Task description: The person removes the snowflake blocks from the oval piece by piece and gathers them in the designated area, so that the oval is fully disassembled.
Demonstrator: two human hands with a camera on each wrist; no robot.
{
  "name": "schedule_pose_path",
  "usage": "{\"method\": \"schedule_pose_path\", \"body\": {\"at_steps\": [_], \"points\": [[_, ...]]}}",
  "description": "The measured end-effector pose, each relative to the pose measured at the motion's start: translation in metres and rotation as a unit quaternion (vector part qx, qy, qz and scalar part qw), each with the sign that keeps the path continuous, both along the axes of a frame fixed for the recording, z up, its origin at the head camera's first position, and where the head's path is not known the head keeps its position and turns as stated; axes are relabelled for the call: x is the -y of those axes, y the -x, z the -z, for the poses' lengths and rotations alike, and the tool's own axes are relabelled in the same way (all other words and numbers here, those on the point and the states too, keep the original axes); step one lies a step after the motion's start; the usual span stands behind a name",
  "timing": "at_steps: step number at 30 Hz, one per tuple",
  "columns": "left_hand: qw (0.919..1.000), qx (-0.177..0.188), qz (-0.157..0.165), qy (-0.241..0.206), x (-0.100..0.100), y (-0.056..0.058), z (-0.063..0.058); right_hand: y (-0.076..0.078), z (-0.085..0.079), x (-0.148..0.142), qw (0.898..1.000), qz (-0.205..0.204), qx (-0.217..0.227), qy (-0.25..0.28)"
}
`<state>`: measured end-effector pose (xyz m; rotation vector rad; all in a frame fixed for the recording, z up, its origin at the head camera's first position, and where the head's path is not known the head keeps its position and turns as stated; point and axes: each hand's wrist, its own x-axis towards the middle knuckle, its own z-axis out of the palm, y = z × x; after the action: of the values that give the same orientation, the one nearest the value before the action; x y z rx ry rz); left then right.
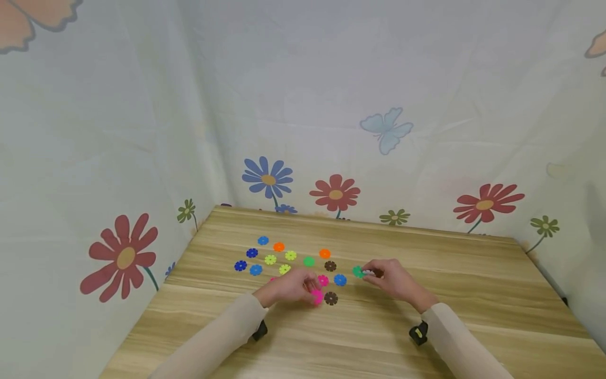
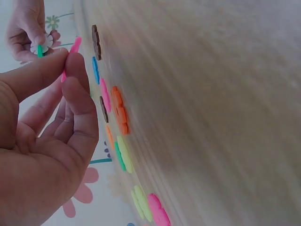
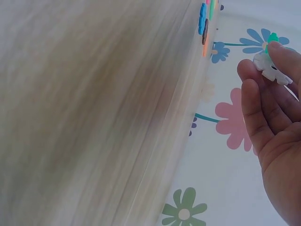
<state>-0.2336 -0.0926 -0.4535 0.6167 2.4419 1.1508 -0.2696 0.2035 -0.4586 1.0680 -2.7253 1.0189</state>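
Observation:
My left hand [image 1: 291, 287] pinches a pink notched flower-shaped disc [image 1: 317, 298] between thumb and fingertips; the left wrist view shows this disc edge-on. My right hand [image 1: 395, 281] holds a white notched disc [image 3: 272, 69] with a green disc [image 1: 357, 271] set against it at an angle, the two seeming joined. Both hands are raised over the wooden table, the right one farther right. Between them lie a blue disc [image 1: 340, 280], another pink disc [image 1: 323, 280] and a brown disc [image 1: 331, 298].
Several more flat discs lie to the left and behind, among them orange [image 1: 279, 247], yellow [image 1: 291, 255], dark blue [image 1: 240, 266] and green [image 1: 309, 261]. The wooden table [image 1: 473, 284] meets a flower-printed cloth wall [image 1: 303, 105] at the back and left.

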Motion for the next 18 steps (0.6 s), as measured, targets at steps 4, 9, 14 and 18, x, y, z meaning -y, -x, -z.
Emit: {"method": "schedule_pose_path", "body": {"at_steps": [4,9,14,18], "points": [[0.9994,0.015,0.007,0.031,0.0030,-0.0038,0.0014,0.0000,-0.0005,-0.0004,1.000,0.001,0.002,0.000],[0.9984,0.041,0.015,0.036,0.0055,-0.0086,0.0017,-0.0003,-0.0014,0.0004,1.000,0.002,-0.002,0.000],[0.9981,0.030,0.024,0.049,0.0057,-0.0105,0.0027,-0.0006,-0.0017,0.0010,1.000,0.003,0.002,-0.005],[0.9972,0.011,0.031,0.068,0.0063,-0.0102,0.0050,-0.0008,-0.0014,0.0016,1.000,0.004,0.005,-0.008]]}}
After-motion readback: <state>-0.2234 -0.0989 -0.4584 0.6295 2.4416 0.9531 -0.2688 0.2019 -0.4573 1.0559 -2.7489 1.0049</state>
